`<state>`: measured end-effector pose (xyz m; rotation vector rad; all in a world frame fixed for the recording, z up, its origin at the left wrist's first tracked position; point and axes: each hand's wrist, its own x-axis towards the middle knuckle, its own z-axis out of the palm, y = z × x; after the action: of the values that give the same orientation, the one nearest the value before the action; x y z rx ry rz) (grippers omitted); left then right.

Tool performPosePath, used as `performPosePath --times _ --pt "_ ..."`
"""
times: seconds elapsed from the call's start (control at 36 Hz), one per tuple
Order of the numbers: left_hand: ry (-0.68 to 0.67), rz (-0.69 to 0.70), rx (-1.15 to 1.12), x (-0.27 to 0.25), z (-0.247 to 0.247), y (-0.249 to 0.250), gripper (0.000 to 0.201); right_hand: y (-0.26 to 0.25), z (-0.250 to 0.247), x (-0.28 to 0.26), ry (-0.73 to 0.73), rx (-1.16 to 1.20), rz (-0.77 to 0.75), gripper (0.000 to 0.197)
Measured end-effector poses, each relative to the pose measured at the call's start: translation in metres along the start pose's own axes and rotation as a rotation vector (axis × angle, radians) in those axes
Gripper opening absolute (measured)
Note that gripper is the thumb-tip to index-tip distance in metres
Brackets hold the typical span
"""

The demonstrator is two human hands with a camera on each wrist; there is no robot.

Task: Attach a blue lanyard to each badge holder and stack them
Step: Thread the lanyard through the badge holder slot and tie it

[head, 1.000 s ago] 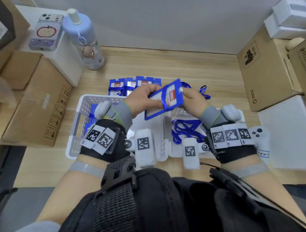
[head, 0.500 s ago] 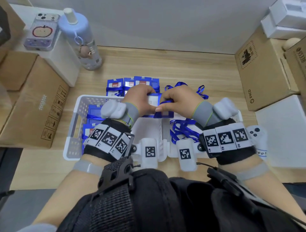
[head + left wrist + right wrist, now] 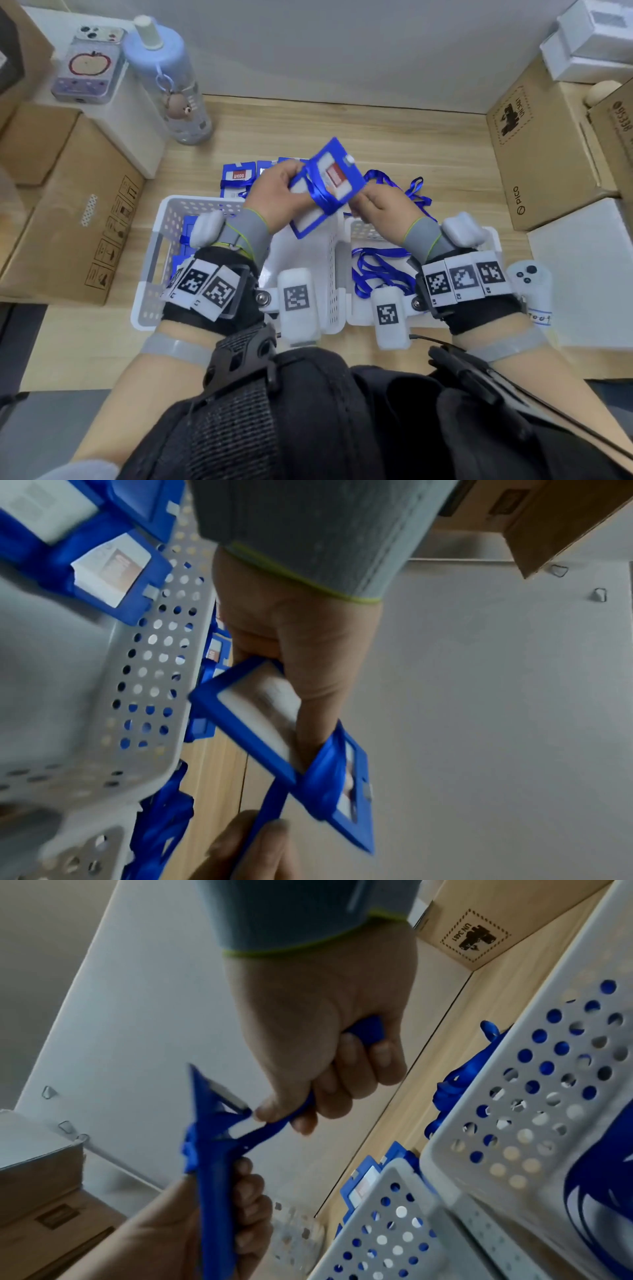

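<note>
A blue badge holder [image 3: 325,195] with a white and red card is held tilted in the air above the two white baskets. My left hand [image 3: 279,197] grips its left edge, thumb on the card face [image 3: 274,704]. A blue lanyard [image 3: 317,193] is wound round the holder's middle. My right hand [image 3: 378,205] pinches the lanyard's strap [image 3: 274,1127] and pulls it taut from the holder [image 3: 212,1150]. Finished badge holders [image 3: 239,176] with lanyards lie in a row on the table behind the baskets. Loose blue lanyards [image 3: 376,270] fill the right basket.
The left white basket [image 3: 161,240] holds more blue badge holders [image 3: 113,569]. The right basket [image 3: 359,229] stands against it. Cardboard boxes [image 3: 65,219] flank the wooden table on both sides. A lilac bottle [image 3: 171,82] and a phone [image 3: 89,65] stand at the back left.
Half a second ago both hands held the holder low and flat over the baskets. Now the holder is raised and tilted again, with the lanyard wrapped across its middle.
</note>
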<state>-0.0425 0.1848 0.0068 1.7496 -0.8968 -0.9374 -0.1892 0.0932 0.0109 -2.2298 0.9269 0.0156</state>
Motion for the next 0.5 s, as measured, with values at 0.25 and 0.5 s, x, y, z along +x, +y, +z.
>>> performPosePath --times 0.25,0.5 --pt "0.14 -0.085 0.293 0.009 -0.012 -0.015 0.019 -0.016 -0.003 -0.002 -0.115 -0.212 -0.177 0.021" --pt "0.063 -0.062 0.395 0.006 -0.01 -0.001 0.033 -0.023 -0.01 0.004 0.17 -0.155 -0.167 0.018"
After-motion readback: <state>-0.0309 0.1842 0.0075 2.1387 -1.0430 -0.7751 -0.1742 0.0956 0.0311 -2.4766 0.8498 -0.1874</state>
